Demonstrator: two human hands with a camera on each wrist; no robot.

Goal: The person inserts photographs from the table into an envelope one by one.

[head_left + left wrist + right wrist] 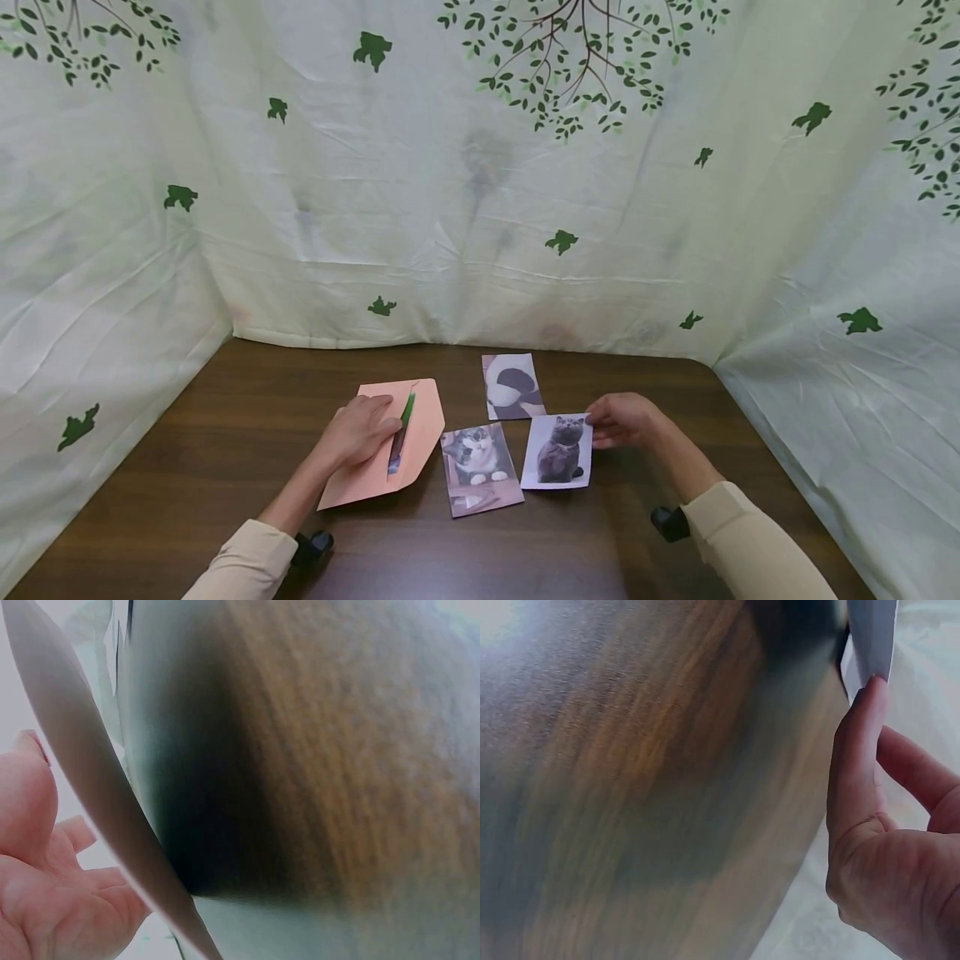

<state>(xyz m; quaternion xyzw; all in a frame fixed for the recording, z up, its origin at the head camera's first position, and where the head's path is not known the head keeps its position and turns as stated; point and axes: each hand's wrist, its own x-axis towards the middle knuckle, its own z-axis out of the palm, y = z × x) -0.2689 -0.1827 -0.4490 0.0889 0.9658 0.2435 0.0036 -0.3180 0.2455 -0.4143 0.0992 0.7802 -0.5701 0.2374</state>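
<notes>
A pink paper envelope (420, 437) lies tilted at the left, its flap spread open to the right. My left hand (363, 429) grips it from above, thumb by the opening. Inside the slit a strip of a green and dark picture (403, 425) shows. In the left wrist view the envelope (97, 765) stands edge-on, hiding part of the fingers. At the right, my right hand (626, 419) pinches the right edge of a photo card of a grey sitting cat (558, 454). Only a pale sliver of this card (874, 637) appears in the right wrist view.
A photo card of a grey-and-white cat (480, 471) lies between the hands. Behind it is another photo card with a dark round shape (513, 387). The brown wooden table (450, 567) ends at a white leaf-printed curtain (465, 292) on the back and sides.
</notes>
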